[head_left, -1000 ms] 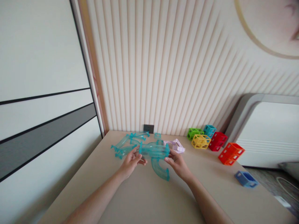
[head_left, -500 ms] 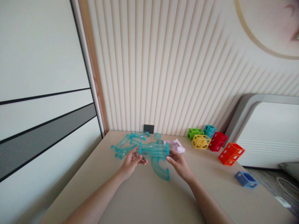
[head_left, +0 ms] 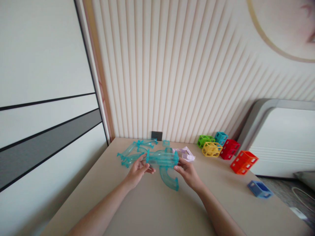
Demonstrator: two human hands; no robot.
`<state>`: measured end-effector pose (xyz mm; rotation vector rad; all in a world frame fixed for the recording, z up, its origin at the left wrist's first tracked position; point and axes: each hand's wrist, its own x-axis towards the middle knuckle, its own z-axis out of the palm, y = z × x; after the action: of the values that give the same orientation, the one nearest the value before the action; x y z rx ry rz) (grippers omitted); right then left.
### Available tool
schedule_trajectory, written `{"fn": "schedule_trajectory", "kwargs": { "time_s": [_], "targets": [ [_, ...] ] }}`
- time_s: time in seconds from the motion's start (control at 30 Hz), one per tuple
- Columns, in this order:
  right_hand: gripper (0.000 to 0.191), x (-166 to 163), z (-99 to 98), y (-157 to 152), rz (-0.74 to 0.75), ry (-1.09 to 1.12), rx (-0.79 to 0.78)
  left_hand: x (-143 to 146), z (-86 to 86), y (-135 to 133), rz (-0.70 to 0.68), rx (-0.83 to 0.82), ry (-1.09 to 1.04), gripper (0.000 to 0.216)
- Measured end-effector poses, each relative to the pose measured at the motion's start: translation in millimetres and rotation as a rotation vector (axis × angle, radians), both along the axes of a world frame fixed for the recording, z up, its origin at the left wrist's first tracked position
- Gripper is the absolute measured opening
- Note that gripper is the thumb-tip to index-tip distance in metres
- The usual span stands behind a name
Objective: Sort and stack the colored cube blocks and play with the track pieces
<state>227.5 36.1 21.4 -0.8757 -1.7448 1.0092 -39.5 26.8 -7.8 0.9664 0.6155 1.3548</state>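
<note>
Between my two hands lies a straight, see-through teal tube [head_left: 162, 159], held level with a square flange at each end. My left hand [head_left: 137, 168] grips its left end, thumb in front and fingers curled beneath. The right end is in the fingers of my right hand [head_left: 186, 169]. A curved teal tube [head_left: 169, 179] shows below and behind the held one, on the table. Further teal tube pieces [head_left: 131, 149] lie to the left, partly behind my left hand. Behind the right end sits a pale purple plastic piece [head_left: 185, 154].
On the right of the table [head_left: 152, 209] stand open-sided blocks: green [head_left: 205, 141], yellow [head_left: 212, 149], light blue [head_left: 220, 138], red [head_left: 230, 149], orange [head_left: 244, 163] and blue [head_left: 260, 189]. A ribbed wall [head_left: 157, 65] with a black socket [head_left: 157, 135] rises behind the table.
Almost nothing differs. The fingers of my right hand have shifted very slightly at the tube's right end.
</note>
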Motion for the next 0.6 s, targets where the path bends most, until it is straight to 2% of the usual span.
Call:
{"fn": "schedule_trajectory", "kwargs": {
  "time_s": [0.2, 0.3, 0.37, 0.47, 0.53, 0.6],
  "targets": [
    [0.047, 1.0, -5.2, 0.4, 0.021, 0.011, -0.013, 0.8, 4.3, -1.6, 0.000, 0.004, 0.012, 0.070],
    [0.054, 5.2, -6.9, 2.6, -0.012, -0.001, 0.055, 0.9, 5.1, -0.8, 0.025, 0.001, 0.013, 0.071],
    [0.054, 12.4, -7.5, 7.7, -0.147, -0.026, 0.156, 0.4, 5.4, 0.1, 0.045, 0.007, 0.008, 0.069],
    [0.055, 30.1, -11.6, 21.3, -0.483, -0.126, 0.281, -0.3, 6.2, 1.2, 0.058, 0.027, 0.006, 0.059],
    [0.062, 43.5, -18.9, 31.6, -0.663, -0.221, 0.276, -0.4, 7.5, 1.1, 0.062, 0.029, 0.008, 0.054],
    [0.069, 54.5, -28.9, 39.8, -0.736, -0.304, 0.211, -0.1, 9.6, 0.3, 0.068, 0.018, 0.006, 0.052]
  ]
}}
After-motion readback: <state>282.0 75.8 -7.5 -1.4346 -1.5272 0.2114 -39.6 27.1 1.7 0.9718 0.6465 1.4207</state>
